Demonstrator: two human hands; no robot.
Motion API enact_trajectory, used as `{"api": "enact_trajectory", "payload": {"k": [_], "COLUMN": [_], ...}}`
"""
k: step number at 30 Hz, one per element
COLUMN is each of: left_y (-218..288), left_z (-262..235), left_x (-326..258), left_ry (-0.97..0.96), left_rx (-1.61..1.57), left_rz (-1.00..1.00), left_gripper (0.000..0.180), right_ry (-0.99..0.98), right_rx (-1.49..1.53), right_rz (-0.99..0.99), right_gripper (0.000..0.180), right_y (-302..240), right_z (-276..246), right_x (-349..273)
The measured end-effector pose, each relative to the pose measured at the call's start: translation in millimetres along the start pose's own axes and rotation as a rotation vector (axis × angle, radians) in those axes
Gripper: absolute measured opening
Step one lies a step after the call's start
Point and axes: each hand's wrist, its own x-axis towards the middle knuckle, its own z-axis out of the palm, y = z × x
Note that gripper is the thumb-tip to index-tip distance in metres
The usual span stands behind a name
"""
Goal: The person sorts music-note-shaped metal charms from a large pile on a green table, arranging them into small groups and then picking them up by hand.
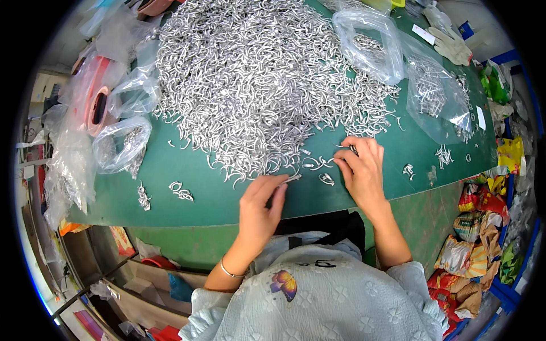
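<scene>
A large heap of small, curved, silver metal pieces (244,85) covers the middle and back of the green table (227,207). At its near edge, my left hand (263,204) is closed, with one curved metal piece (294,178) at its fingertips. My right hand (364,173) is bent in a pinch to the right, and a thin curved metal piece (340,147) pokes out between its fingers. Between the two hands lie a few loose metal pieces (316,163). One more curved piece (326,179) rests just left of my right thumb.
Clear plastic bags holding metal pieces lie at left (122,145) and right (438,102). Small groups of pieces sit near the front edge at left (182,192) and right (443,156). A work glove (452,45) lies at the far right. Colourful sacks (463,256) are stacked beside the table.
</scene>
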Motion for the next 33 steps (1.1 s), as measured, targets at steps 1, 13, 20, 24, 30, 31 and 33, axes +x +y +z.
{"api": "enact_trajectory", "payload": {"k": [1, 13, 20, 24, 30, 31, 33], "left_y": [-0.3, -46.2, -32.2, -20.7, -7.9, -5.5, -2.5], "left_z": [-6.3, -64.6, -49.6, -11.4, 39.1, 44.1, 50.5], "left_x": [-1.2, -31.2, -30.6, -37.8, -26.7, -24.1, -22.8], "left_ry": [0.016, 0.437, 0.307, 0.15, -0.015, -0.024, -0.057], "left_rx": [-0.004, 0.145, 0.026, 0.015, 0.104, 0.103, 0.115], "left_rz": [-0.031, -0.154, -0.171, -0.02, 0.222, 0.237, 0.255], "left_gripper": [0.019, 0.015, 0.016, 0.019, 0.026, 0.026, 0.026], "right_ry": [0.0, -0.025, 0.002, -0.033, -0.157, -0.123, -0.056], "right_rx": [-0.016, -0.024, 0.04, -0.017, 0.06, 0.052, 0.041], "right_rz": [-0.006, -0.023, -0.009, -0.027, -0.045, -0.025, 0.009], "right_gripper": [0.014, 0.01, 0.016, 0.015, 0.016, 0.017, 0.019], "right_y": [-0.5, -12.0, -10.1, -9.8, -6.4, -5.5, -6.9], "right_z": [0.5, -0.7, -4.0, -3.3, -25.0, -26.6, -26.3], "right_x": [0.9, 2.5, -2.0, -1.9, -13.7, -17.1, -23.1]}}
